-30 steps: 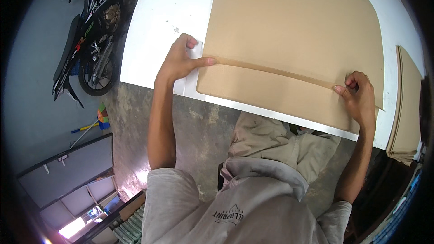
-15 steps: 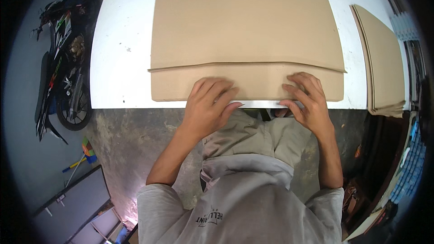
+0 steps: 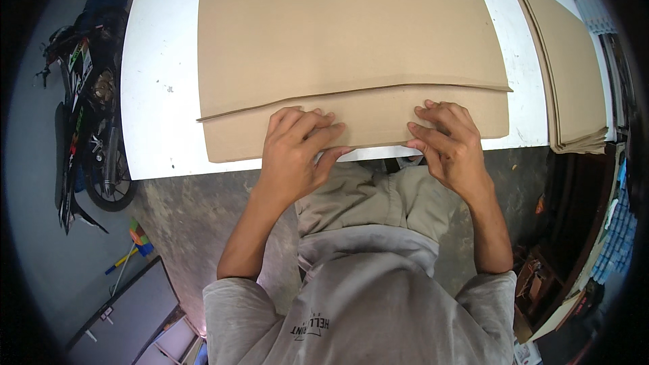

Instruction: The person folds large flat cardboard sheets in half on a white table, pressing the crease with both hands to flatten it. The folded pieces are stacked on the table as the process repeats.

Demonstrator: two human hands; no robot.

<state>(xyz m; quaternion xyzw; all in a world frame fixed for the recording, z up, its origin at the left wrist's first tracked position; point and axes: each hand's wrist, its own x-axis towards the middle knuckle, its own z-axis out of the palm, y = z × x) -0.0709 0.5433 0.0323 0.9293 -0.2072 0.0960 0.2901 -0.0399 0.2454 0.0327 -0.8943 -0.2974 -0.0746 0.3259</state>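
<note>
my left hand (image 3: 297,152) and right hand (image 3: 451,143) lie flat, fingers spread open, pressing the near flap of the brown cardboard sheet (image 3: 345,40) against the white table (image 3: 159,94).

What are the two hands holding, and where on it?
Both hands press on the brown cardboard sheet at its near edge strip, by the table edge: left hand left of the middle, right hand toward the right. Flat palms, no grasp.

The cardboard sheet (image 3: 338,34) runs past the top edge — the hands (image 3: 297,149) hide its near rim.
</note>
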